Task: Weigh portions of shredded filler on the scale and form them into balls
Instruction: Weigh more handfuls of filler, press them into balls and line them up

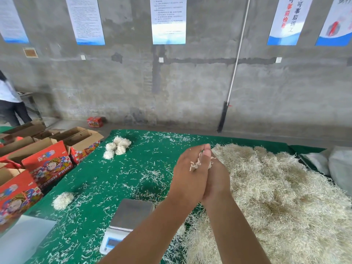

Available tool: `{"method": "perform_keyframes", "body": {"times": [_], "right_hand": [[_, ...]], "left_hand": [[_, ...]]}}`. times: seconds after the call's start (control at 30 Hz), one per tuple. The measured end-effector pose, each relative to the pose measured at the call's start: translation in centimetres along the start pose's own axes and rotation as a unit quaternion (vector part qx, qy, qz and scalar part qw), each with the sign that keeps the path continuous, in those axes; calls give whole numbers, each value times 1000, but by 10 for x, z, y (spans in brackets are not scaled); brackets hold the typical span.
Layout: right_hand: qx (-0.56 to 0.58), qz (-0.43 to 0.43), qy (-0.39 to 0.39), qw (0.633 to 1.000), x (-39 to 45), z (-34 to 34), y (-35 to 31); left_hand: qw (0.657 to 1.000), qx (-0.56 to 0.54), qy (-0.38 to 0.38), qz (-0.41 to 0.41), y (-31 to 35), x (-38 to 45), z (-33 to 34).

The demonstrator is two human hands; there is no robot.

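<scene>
Head view: the left hand and right hand press palm to palm above the worktop, squeezing a wad of filler; light, springy, shedding strands; best cupped whole.

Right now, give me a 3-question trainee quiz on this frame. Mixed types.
1. True or false: the scale platform has filler on it.
2. Multiple choice: the big loose filler pile lies A) left of the scale, B) right of the scale, C) in the boxes.
3. Fill in: the left hand and right hand press a portion palm to ____.

Key: 1 false; 2 B; 3 palm.
</scene>
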State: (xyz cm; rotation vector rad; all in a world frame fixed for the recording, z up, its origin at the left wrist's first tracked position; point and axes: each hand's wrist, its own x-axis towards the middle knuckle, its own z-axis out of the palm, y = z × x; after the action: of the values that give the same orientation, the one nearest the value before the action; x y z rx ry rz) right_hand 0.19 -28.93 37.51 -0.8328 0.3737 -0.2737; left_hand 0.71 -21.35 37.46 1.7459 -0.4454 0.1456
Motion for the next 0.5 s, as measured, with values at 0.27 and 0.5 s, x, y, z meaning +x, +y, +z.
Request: {"method": "perform_keyframes", "body": {"times": [0.27, 0.5], "right_hand": [[-223, -156, 13, 962, -6, 19, -22], [-453, -311, -96, 830, -15, 30, -15]], "left_hand": [[805, -490, -113, -315, 11, 15, -37], [937, -288, 18, -196, 35, 29, -43]]}}
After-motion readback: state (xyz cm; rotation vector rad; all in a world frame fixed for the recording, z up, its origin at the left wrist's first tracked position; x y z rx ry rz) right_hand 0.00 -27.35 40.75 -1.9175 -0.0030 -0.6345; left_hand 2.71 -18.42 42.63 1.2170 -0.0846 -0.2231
